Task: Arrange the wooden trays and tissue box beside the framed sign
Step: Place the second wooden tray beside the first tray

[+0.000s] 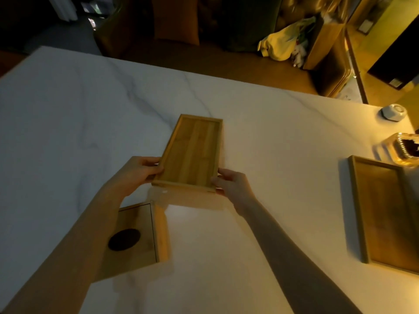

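- Head view, hands: the left hand [138,172] is clamped on the near left corner of a small wooden tray [191,152], thumb on the rim and fingers curled under the side. The right hand [230,184] grips the near right corner the same way, fingers wrapped around the edge.
- The tray is held between both hands over the middle of the marble table [68,114], its near end lifted (a shadow lies under that end); whether the far end touches the surface is hard to tell.
- Materials and shapes: the tray is a long shallow rectangle of pale wood strips with a thin raised rim. The table is white stone with faint grey veins, smooth and glossy.
- The tissue box [138,236] sits near the left forearm: a wooden box with a dark oval opening in its top, partly hidden by the arm.
- A second wooden tray [383,214], larger and darker, lies flat well apart at the right, its right side cut off by the picture edge.
- Beyond it stands a glass jar [405,150] with something dark inside, blurred and cropped, and a small white faceted object [394,112] near the far right corner.
- The room behind is dim; a yellow bag [281,45] shows on the floor.
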Available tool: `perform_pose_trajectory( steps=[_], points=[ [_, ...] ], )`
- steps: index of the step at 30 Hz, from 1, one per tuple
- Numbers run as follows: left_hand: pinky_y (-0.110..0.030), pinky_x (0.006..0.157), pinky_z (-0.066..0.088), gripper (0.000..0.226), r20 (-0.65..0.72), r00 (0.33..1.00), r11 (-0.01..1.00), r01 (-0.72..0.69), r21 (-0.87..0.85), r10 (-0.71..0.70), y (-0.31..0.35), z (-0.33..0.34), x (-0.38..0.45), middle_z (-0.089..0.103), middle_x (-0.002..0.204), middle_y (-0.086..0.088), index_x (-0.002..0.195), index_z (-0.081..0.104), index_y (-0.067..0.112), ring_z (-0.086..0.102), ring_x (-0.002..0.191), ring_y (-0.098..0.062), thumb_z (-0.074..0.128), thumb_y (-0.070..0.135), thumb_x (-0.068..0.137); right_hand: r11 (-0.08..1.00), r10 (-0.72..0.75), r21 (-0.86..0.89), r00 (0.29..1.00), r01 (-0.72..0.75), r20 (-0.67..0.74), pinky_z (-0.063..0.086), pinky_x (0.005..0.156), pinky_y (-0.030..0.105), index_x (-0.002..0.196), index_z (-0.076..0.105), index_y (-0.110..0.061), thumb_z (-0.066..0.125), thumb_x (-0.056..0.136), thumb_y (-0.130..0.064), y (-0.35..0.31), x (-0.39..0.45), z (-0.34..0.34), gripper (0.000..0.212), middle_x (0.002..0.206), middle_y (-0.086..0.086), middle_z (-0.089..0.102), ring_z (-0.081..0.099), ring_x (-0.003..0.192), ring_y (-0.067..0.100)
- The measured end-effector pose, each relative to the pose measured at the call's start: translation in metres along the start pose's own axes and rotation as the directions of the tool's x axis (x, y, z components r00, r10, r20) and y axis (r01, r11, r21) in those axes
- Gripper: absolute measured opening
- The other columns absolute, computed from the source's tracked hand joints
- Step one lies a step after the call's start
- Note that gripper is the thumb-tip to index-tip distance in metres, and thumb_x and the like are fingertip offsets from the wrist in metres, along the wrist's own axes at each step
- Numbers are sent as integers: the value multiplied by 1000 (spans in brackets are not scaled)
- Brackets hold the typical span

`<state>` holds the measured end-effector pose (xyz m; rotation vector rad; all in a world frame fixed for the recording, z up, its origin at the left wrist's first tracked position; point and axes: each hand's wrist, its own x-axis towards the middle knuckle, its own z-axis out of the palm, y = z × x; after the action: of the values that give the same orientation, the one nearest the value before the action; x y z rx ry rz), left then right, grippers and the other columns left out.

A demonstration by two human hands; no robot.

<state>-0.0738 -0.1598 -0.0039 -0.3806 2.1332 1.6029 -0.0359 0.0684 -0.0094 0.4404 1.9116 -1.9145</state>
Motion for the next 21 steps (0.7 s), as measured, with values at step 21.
perform_pose_trajectory(
  steps=[21],
  points=[
    [-47,97,47,37,91,950,951,-304,51,298,54,157,-65,62,115,-11,122,51,7,59,105,-30,53,10,85,955,-255,-210,945,212,-206,51,80,20,124,52,-10,54,89,-11,11,-106,-144,35,92,-13,63,61,89,6]
  ],
)
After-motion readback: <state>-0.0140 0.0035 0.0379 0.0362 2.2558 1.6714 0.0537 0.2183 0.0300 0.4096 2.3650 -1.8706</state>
